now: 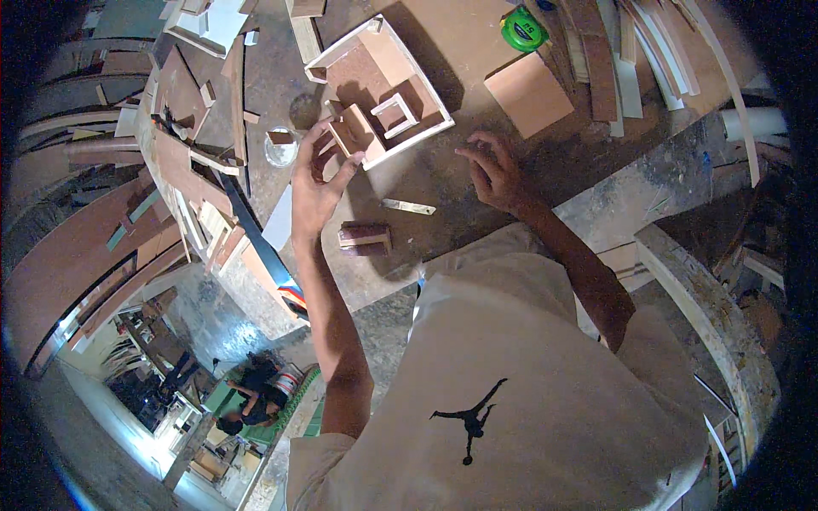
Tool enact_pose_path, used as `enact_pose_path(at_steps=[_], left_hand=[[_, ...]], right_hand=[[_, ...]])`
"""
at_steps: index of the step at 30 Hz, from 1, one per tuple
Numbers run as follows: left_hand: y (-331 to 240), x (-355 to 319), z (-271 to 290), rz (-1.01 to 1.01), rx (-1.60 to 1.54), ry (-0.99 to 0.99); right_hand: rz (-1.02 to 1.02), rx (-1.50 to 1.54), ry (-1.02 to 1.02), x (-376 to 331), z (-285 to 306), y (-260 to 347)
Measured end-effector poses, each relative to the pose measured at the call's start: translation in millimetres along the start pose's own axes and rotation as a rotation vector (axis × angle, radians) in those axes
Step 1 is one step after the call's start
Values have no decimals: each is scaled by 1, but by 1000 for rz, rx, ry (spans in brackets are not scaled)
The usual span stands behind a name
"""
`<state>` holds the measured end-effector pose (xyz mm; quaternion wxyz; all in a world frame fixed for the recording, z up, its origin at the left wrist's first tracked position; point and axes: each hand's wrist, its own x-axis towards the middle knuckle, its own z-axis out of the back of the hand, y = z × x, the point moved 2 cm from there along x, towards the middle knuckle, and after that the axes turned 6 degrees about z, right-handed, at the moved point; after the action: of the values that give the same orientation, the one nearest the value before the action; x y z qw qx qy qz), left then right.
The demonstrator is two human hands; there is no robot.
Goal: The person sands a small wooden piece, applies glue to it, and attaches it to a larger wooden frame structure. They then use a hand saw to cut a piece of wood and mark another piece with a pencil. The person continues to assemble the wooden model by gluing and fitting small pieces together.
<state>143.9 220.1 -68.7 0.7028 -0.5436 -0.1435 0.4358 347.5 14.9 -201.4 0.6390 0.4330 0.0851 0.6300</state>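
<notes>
My left hand (317, 192) has thumb and fingers closed on a small brown wooden box-like piece (361, 130) at the near left corner of an open-topped wooden box (415, 143). Inside that box, right of the held piece, sits a little pale wooden frame (399, 129). Off the box's near right corner, my right hand (496, 175) hovers with fingers partly bent and apart, holding nothing. A short pale strip (409, 206) lies on the table between my hands. Closer to me is a small block with brown faces and a pale middle (365, 238).
A green tape measure (522, 30) and a square brown board (530, 95) lie at far right, near long wood strips (596, 68). A small round container with white contents (280, 149) stands left of my hand. Offcuts (204, 170) crowd the left edge. Another person (260, 396) is low at left.
</notes>
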Motion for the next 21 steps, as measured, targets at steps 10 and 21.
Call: enact_pose_path(at_steps=[10, 21], left_hand=[[-2, 1, -1, 0, 7, -9], [-2, 0, -1, 1, 12, -13]], right_hand=[[-3, 11, -18, 1, -1, 1], [-14, 27, -10, 4, 0, 4]])
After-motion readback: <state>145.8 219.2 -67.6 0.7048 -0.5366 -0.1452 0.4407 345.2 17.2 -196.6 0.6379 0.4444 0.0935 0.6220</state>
